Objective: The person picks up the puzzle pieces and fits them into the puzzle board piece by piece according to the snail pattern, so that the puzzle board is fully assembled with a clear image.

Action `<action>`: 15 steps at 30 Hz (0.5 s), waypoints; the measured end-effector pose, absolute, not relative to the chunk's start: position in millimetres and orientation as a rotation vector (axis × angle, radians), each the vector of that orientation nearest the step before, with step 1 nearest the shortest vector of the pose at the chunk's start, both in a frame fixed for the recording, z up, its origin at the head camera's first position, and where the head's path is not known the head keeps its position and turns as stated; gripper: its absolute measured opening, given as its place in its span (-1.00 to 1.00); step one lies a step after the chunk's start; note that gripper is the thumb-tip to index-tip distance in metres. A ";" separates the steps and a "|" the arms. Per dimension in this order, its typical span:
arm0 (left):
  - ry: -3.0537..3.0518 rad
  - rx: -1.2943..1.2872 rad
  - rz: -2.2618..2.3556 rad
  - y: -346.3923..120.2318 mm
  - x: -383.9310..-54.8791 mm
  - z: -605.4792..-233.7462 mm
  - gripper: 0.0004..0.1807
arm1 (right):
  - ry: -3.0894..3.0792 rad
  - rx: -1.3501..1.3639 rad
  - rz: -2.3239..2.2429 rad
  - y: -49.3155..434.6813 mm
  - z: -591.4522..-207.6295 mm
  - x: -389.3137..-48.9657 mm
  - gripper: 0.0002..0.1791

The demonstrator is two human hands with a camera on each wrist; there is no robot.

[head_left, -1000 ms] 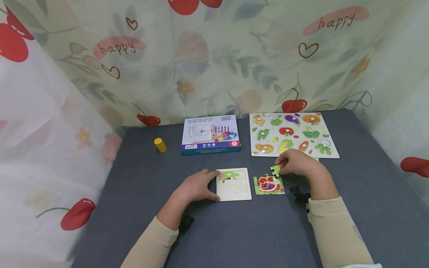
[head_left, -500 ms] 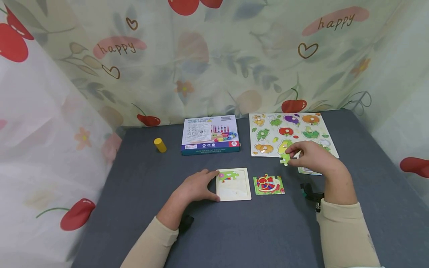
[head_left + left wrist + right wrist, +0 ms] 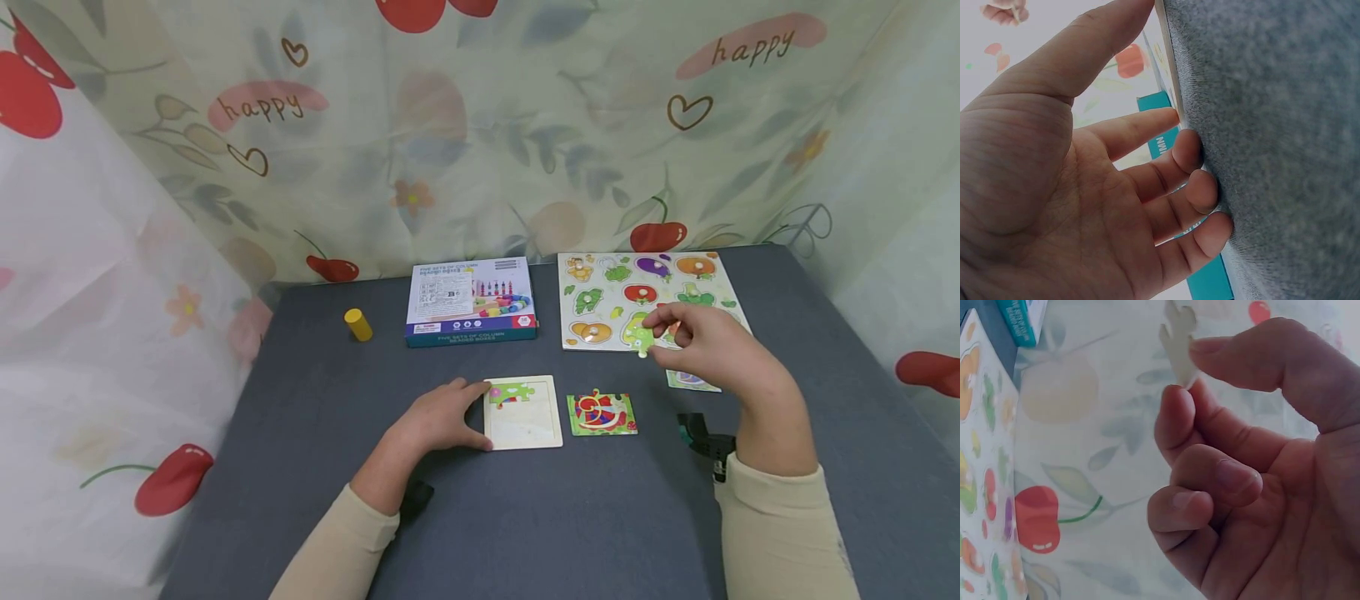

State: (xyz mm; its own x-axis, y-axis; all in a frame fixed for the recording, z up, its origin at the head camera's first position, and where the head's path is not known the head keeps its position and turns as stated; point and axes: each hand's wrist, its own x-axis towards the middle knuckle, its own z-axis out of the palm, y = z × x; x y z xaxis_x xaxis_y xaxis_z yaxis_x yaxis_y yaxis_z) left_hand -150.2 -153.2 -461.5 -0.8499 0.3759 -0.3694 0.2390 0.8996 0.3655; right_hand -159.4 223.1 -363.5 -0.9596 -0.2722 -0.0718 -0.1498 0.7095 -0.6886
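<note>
My left hand (image 3: 438,419) rests at the left side of a small square puzzle board (image 3: 525,429). Its thumb and index fingertips touch the board's edge; the other fingers are loosely bent on the cloth in the left wrist view. A green strip of joined puzzle pieces (image 3: 513,392) lies at the board's top left. My right hand (image 3: 708,346) pinches a green puzzle piece (image 3: 639,335) between thumb and index finger, raised in front of the vegetable board. In the right wrist view the piece (image 3: 1179,347) shows its pale side. Joined red-and-green pieces (image 3: 602,414) lie right of the square board.
The vegetable knob board (image 3: 600,287) stands at the back right, with a green-edged card (image 3: 686,382) partly under my right hand. A bead-set box (image 3: 471,304) and a yellow cylinder (image 3: 358,325) are at the back. A patterned curtain (image 3: 480,167) hangs behind the dark table (image 3: 315,417).
My right hand has moved right and away from the joined red-and-green pieces, lifting the green puzzle piece toward the vegetable board. My left hand and the square board have stayed in place.
</note>
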 end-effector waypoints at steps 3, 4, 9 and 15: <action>2.626 0.448 0.426 -152.6 -150.3 -461.0 0.05 | 2.781 -0.371 -1.111 219.7 -360.6 -156.1 -0.67; 2.627 0.448 0.425 -152.5 -150.2 -460.8 0.05 | 2.792 -0.385 -1.122 218.0 -360.1 -155.2 -0.68; 2.630 0.447 0.426 -152.2 -149.3 -459.8 0.04 | 2.804 -0.489 -1.203 205.9 -359.4 -151.8 -0.71; 2.629 0.445 0.429 -152.1 -149.1 -459.4 0.04 | 2.780 -0.565 -1.257 187.4 -360.5 -150.9 -0.71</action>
State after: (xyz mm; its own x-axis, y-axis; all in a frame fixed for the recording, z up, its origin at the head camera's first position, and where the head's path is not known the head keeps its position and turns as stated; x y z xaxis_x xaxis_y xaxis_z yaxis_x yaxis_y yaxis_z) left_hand -149.1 -152.1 -459.4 -0.8526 0.3731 -0.3658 0.2376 0.9004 0.3645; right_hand -150.9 187.4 -360.5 -0.9329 -0.3419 0.1130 -0.3106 0.6054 -0.7328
